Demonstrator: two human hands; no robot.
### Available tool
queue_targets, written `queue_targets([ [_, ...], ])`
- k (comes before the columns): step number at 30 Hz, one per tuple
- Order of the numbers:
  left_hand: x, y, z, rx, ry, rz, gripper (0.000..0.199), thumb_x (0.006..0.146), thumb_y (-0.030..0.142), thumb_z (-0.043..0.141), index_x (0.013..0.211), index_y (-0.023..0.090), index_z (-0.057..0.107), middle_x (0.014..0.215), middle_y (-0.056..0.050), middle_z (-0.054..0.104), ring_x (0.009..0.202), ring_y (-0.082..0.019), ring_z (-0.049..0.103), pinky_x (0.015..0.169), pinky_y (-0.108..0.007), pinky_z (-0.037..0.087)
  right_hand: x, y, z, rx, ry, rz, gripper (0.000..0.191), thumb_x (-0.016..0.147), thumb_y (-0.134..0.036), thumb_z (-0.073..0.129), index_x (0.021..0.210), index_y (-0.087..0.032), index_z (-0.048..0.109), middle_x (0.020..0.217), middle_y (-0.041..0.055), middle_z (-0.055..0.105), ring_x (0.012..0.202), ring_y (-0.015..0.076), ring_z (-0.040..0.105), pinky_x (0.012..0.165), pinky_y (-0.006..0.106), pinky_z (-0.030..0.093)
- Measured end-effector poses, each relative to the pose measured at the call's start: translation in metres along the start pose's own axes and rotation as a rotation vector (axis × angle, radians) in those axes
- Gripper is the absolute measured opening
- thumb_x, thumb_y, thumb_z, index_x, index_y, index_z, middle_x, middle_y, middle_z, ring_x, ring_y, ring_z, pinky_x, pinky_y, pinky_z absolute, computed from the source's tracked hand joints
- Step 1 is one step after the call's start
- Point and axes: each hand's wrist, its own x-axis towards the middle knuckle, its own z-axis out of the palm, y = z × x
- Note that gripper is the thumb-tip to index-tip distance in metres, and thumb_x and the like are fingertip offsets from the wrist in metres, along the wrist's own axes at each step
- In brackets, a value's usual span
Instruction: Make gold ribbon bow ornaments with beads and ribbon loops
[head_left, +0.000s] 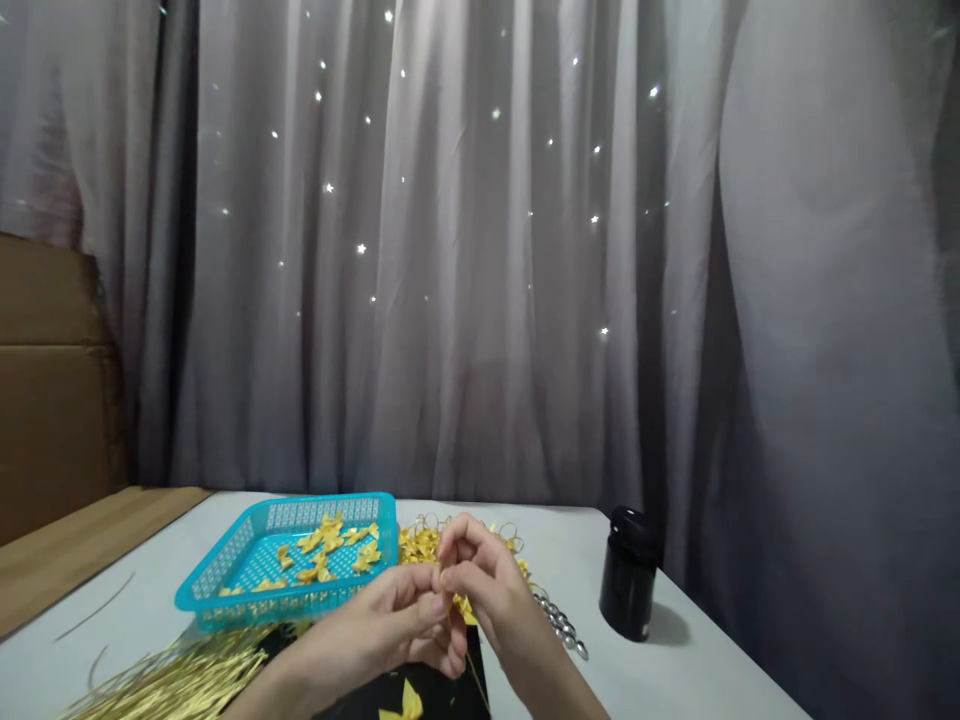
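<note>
My left hand [401, 620] and my right hand [487, 590] meet above the table, their fingertips pinched together. Whatever lies between the fingertips is too small or hidden to make out. A thin strand [477, 682] shows just below the fingers; whether it is held, I cannot tell. Yellow folded petal-like pieces [420, 545] with looped thin wires are heaped behind the hands. Under my wrists lies a black mat [360, 700], with a yellow petal-shaped piece [410, 702] at its front.
A blue plastic basket [289, 508] holds several yellow pieces. Gold strands [176, 685] lie in a bundle at front left. Silver beads [562, 625] and a black lidded container [628, 580] stand to the right. A cardboard box [52, 400] is at far left, before grey curtains [465, 250].
</note>
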Motion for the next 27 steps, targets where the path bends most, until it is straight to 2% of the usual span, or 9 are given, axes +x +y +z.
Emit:
queue_targets([
  [3,-0.002,-0.003,0.007,0.004,0.082,0.001,0.035,0.075,0.041,0.077,0.082,0.010,0.063,0.074,-0.005,0.068,0.066,-0.011,0.065,0.069,-0.023,0.049,-0.002,-0.001,-0.001,0.137,0.040,0.089,0.010,0.056,-0.014,0.063,0.063,-0.017,0.057,0.052,-0.0052,0.052,0.043,0.0067,0.041,0.039,0.016,0.031],
  [7,-0.004,-0.002,0.009,-0.016,0.181,0.008,0.037,0.072,0.043,0.080,0.078,0.010,0.062,0.074,-0.005,0.068,0.065,-0.010,0.064,0.068,-0.021,0.049,-0.001,0.002,-0.001,0.228,0.093,0.092,0.018,0.059,-0.020,0.074,0.070,-0.017,0.061,0.054,-0.0051,0.055,0.048,0.0071,0.046,0.045,0.016,0.036],
  [10,-0.004,-0.001,0.003,0.015,0.224,0.036,0.038,0.073,0.045,0.079,0.080,0.011,0.060,0.075,-0.006,0.069,0.070,-0.011,0.065,0.072,-0.022,0.050,0.001,0.006,-0.001,0.278,0.123,0.087,0.026,0.060,-0.026,0.080,0.079,-0.017,0.065,0.065,-0.0013,0.065,0.060,0.0092,0.057,0.057,0.017,0.044],
  [13,-0.002,-0.001,-0.005,0.124,0.279,0.111,0.041,0.075,0.051,0.074,0.083,0.015,0.057,0.076,-0.005,0.069,0.073,-0.014,0.066,0.077,-0.026,0.050,0.003,0.009,-0.002,0.288,0.134,0.066,0.031,0.059,-0.029,0.083,0.084,-0.016,0.069,0.085,0.0051,0.072,0.078,0.0152,0.065,0.071,0.023,0.048],
  [17,-0.004,-0.001,-0.010,0.488,0.406,0.300,0.037,0.087,0.055,0.056,0.088,0.019,0.051,0.081,-0.004,0.067,0.078,-0.017,0.064,0.077,-0.030,0.050,0.005,0.015,-0.004,0.109,0.160,-0.037,0.036,0.063,-0.038,0.082,0.090,-0.016,0.074,0.103,0.0099,0.073,0.096,0.0229,0.065,0.089,0.032,0.046],
  [21,-0.006,-0.003,-0.013,0.936,0.527,0.455,0.023,0.098,0.040,0.039,0.086,0.021,0.045,0.079,-0.002,0.063,0.076,-0.017,0.062,0.074,-0.030,0.047,0.004,0.019,-0.005,-0.100,0.141,-0.116,0.039,0.071,-0.046,0.075,0.097,-0.018,0.075,0.106,0.0100,0.073,0.105,0.0269,0.064,0.094,0.036,0.045],
  [24,-0.007,-0.005,-0.014,1.079,0.543,0.452,0.018,0.099,0.031,0.033,0.086,0.023,0.042,0.077,-0.001,0.063,0.074,-0.017,0.062,0.072,-0.029,0.046,0.001,0.017,-0.005,-0.328,0.145,-0.211,0.033,0.083,-0.044,0.063,0.101,-0.019,0.074,0.109,0.0096,0.072,0.106,0.0259,0.064,0.095,0.036,0.047],
  [27,-0.008,-0.005,-0.013,1.139,0.495,0.410,0.016,0.099,0.028,0.030,0.089,0.024,0.041,0.079,-0.001,0.063,0.077,-0.017,0.063,0.073,-0.029,0.046,-0.002,0.017,-0.005,-0.602,0.176,-0.355,0.025,0.090,-0.034,0.056,0.104,-0.022,0.073,0.109,0.0072,0.073,0.105,0.0223,0.065,0.094,0.032,0.048],
])
